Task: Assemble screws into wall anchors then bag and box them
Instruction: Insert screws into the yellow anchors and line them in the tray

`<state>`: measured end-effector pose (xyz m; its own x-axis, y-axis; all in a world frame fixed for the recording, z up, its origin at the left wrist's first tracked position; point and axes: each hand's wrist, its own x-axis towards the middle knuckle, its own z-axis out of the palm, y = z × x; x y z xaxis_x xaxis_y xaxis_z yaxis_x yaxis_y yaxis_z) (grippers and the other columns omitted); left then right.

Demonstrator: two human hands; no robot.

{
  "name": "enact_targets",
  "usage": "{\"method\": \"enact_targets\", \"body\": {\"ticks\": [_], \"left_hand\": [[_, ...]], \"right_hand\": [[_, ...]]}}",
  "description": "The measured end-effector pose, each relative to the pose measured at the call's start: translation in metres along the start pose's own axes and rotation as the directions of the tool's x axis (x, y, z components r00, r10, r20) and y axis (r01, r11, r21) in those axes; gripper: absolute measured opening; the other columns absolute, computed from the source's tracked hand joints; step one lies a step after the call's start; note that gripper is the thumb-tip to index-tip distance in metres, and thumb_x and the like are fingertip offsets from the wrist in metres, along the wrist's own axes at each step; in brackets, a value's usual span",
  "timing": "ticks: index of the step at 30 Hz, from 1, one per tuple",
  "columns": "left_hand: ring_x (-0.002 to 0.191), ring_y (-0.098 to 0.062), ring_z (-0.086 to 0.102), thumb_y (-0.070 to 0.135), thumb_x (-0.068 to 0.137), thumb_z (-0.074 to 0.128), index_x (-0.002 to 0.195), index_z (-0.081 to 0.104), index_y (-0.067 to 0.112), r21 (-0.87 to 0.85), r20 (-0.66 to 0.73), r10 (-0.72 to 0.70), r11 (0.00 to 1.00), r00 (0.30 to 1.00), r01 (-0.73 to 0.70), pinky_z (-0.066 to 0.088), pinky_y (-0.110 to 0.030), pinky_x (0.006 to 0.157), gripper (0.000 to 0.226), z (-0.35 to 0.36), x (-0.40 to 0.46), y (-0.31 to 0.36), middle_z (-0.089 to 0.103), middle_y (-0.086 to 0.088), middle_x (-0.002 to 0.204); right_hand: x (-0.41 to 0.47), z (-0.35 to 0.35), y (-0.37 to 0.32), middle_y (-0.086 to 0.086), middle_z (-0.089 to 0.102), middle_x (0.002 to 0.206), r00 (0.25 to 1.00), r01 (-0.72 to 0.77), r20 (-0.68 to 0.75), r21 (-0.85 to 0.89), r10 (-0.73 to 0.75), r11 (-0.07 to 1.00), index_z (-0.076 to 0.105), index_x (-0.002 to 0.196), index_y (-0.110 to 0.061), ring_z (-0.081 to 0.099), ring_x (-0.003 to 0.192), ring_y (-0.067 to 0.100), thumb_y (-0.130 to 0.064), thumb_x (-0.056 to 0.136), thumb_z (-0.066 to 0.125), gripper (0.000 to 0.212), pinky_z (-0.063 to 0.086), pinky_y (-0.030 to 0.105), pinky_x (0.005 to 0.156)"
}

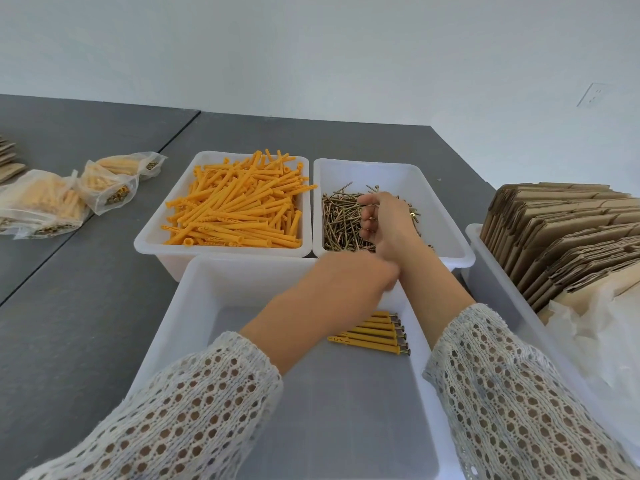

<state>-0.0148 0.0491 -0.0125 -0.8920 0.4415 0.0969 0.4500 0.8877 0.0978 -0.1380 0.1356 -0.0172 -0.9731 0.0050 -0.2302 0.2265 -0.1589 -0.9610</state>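
A dark grey table (86, 306) carries four white plastic tubs. The largest tub (194, 306), at 6 o'clock, holds a row of about seven orange anchors with brass screws fitted (372, 332), lying side by side near its right wall; part of the row is hidden under the left forearm. At 11 o'clock from it, a second tub (152, 237) is heaped with loose orange plastic wall anchors (235, 209), too many to count. Just beside that, at 1 o'clock, a third tub (446, 209) holds a pile of loose brass-coloured screws (341, 220), also uncountable. At 3 o'clock a fourth tub (485, 271), cut off by the frame edge, holds a stack of flattened brown cardboard boxes (561, 233) standing on edge and crumpled clear plastic bags (602, 341). At 9 o'clock three clear bags filled with pale orange anchors (52, 202) lie on the table, with more flat cardboard (8, 161) cut off at the left edge. The right hand (384, 220) is over the screw pile, its grip curled round several screws. The left hand (349, 275) reaches across to the right wrist; its fingers are hidden, so its grip cannot be told.
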Motion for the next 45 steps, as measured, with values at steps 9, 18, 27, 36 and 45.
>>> {"method": "enact_targets", "body": {"ticks": [9, 18, 27, 36, 45], "left_hand": [[0.127, -0.030, 0.041, 0.031, 0.101, 0.041, 0.126, 0.053, 0.018, 0.106, -0.317, -0.520, 0.812, 0.793, 0.574, 0.038, -0.044, 0.100, 0.031, -0.013, -0.004, -0.071, 0.049, -0.008, 0.133], [0.111, -0.030, 0.053, 0.048, 0.098, 0.047, 0.120, 0.053, 0.017, 0.045, -0.254, -0.643, 0.738, 0.722, 0.673, 0.040, -0.037, 0.068, 0.038, -0.001, -0.002, -0.087, 0.052, -0.008, 0.123], [0.096, -0.024, 0.055, 0.026, 0.100, 0.043, 0.108, 0.058, 0.017, 0.062, -0.335, -0.540, 0.805, 0.772, 0.590, 0.037, -0.033, 0.062, 0.019, 0.001, 0.001, -0.079, 0.059, -0.002, 0.104], [0.100, -0.022, 0.045, -0.005, 0.088, 0.049, 0.110, 0.057, 0.015, -0.116, -0.452, -0.301, 0.953, 0.840, 0.279, 0.041, -0.033, 0.076, 0.030, 0.005, 0.006, -0.071, 0.064, -0.001, 0.105], [0.100, -0.021, 0.047, 0.014, 0.098, 0.053, 0.110, 0.062, 0.024, -0.050, -0.508, -0.150, 0.988, 0.848, 0.145, 0.034, -0.034, 0.081, 0.018, 0.017, 0.011, -0.056, 0.066, 0.008, 0.101]], "right_hand": [[0.001, 0.004, 0.017, 0.007, 0.051, 0.069, 0.921, 0.314, 0.077, -0.727, -0.381, 0.610, 0.060, 0.080, 0.002, 0.042, 0.063, 0.019, -0.013, 0.091, 0.046, 0.023, 0.044, 0.036, 0.063], [0.000, 0.006, 0.022, 0.015, 0.059, 0.115, 0.966, 0.233, 0.197, -0.943, -0.166, 0.238, 0.053, 0.117, -0.011, 0.056, 0.105, 0.035, -0.035, 0.093, 0.047, 0.035, 0.049, 0.047, 0.092], [-0.005, 0.006, 0.020, 0.008, 0.059, 0.104, 0.967, 0.242, 0.218, -0.947, -0.132, 0.210, 0.047, 0.124, -0.011, 0.056, 0.093, 0.027, -0.034, 0.096, 0.044, 0.036, 0.047, 0.039, 0.079], [-0.002, 0.008, 0.021, 0.008, 0.056, 0.099, 0.969, 0.240, 0.212, -0.933, -0.129, 0.268, 0.047, 0.116, -0.008, 0.051, 0.082, 0.023, -0.031, 0.095, 0.045, 0.031, 0.042, 0.035, 0.068], [0.006, 0.013, 0.020, 0.009, 0.051, 0.085, 0.968, 0.251, 0.243, -0.943, -0.064, 0.218, 0.048, 0.093, -0.008, 0.048, 0.078, 0.025, -0.014, 0.092, 0.048, 0.006, 0.040, 0.033, 0.066]]}}
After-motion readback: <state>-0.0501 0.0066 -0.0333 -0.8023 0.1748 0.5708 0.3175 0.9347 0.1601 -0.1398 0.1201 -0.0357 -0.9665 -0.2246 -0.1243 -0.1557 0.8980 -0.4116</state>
